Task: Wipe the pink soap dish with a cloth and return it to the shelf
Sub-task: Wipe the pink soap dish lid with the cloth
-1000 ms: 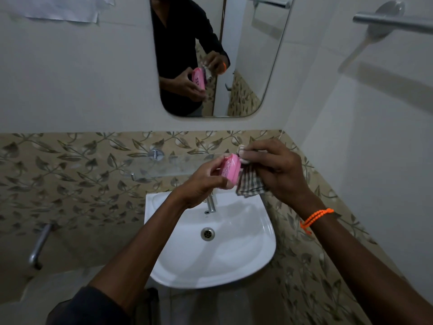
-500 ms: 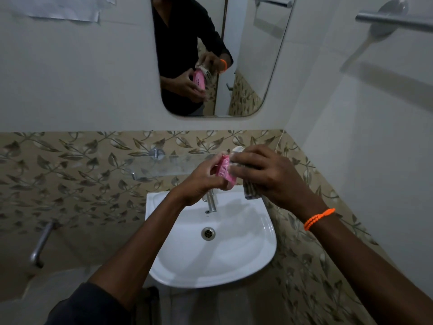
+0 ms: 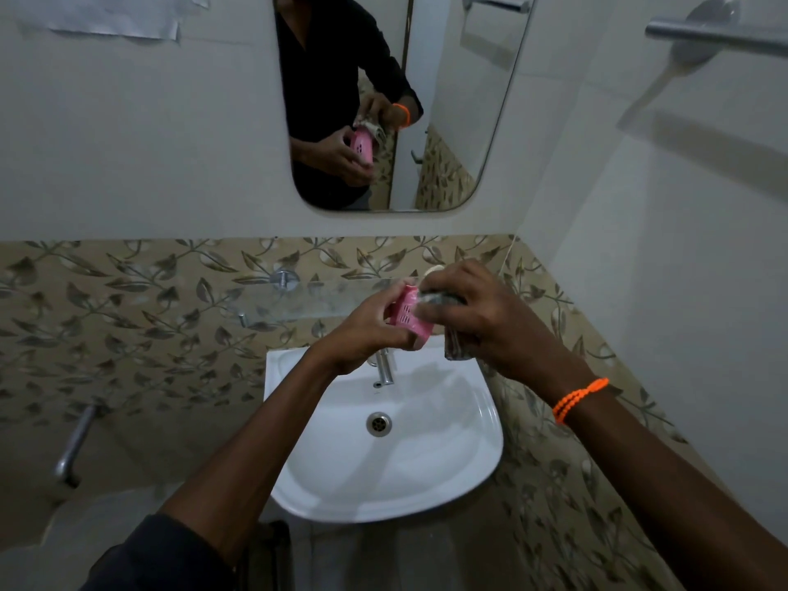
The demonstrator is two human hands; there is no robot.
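One pink soap dish (image 3: 407, 316) is held up above the white sink (image 3: 447, 462). Nothing can be seen inside the dish, and only the drain is seen in the sink. The dish is gripped by the left hand (image 3: 366, 330), with the fingers closed around its left side. One checked cloth (image 3: 439, 298) is squeezed in the right hand (image 3: 490, 317) and pressed against the top of the dish. One glass shelf (image 3: 307, 302) is seen just behind the two hands.

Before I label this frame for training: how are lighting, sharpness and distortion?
Head view: dim and dull, wide-angle bending the towel bar and wall edges; right hand and cloth slightly motion-blurred; soap dish and sink readable, soft shadows in the basin.
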